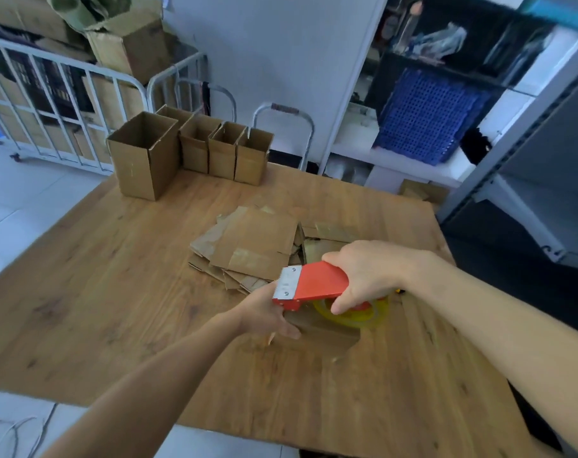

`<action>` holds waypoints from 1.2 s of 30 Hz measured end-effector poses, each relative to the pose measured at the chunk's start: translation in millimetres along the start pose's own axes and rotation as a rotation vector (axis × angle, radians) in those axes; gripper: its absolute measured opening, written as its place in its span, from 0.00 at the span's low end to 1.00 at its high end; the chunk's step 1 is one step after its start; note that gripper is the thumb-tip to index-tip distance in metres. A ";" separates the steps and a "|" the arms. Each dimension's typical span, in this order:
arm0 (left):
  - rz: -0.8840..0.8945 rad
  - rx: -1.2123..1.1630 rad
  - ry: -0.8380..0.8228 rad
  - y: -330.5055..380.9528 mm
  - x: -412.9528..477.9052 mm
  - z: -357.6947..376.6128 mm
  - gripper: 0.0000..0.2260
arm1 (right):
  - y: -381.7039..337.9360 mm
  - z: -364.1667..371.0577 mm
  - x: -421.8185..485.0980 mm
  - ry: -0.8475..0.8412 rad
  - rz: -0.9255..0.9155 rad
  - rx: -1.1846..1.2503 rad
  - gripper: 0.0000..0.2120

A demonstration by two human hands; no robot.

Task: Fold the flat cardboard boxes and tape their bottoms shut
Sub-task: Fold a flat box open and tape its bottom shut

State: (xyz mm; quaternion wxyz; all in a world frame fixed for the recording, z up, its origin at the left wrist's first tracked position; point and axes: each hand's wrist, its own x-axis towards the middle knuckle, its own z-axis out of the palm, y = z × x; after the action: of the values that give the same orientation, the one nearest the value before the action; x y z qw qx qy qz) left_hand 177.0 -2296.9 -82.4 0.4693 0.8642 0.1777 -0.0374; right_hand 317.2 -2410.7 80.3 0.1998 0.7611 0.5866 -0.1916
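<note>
Both of your hands are at one box (325, 331), which sits on the bench (82, 292) right of centre, close in front of you. Most of the box is hidden under the tool and your hands; only a brown near face and its lower right corner show.

Your right hand (370, 276) grips the red tape dispenser (317, 283) from above. Its fingers (339, 307) are curled under the handle, with the thumb on the far side. The dispenser lies across the top of the box, with its serrated metal blade (287, 283) pointing left. The yellowish tape roll (358, 315) sits below your right hand, against the box.

Your left hand (268, 314) is at the left end of the box, directly under the blade. The thumb lies out along the near face. The other fingers are behind the dispenser, so I cannot tell whether they are spread or curled, nor whether they pinch any tape.

The stack of flat cardboard (248, 247) lies loosely fanned on the bench just beyond the box, toward the middle. The erected boxes (145, 157) stand upright with tops open at the far left edge of the bench, one large in front and smaller ones in a row beside it.

Off the bench, a white metal cart (66, 81) loaded with cartons stands at far left. A blue crate (430, 117) leans in the shelving (529, 127) at far right.
</note>
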 end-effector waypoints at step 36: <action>0.161 0.771 -0.065 41.1 3.8 3.1 0.57 | 93.5 145.8 -66.6 0.105 0.135 0.366 0.37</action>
State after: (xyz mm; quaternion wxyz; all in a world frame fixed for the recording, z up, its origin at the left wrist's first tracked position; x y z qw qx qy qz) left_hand 194.9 -2318.9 -52.2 0.1169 0.9866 0.0672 -0.0918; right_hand 383.6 -2563.9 -0.8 0.0395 0.8312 0.4993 -0.2412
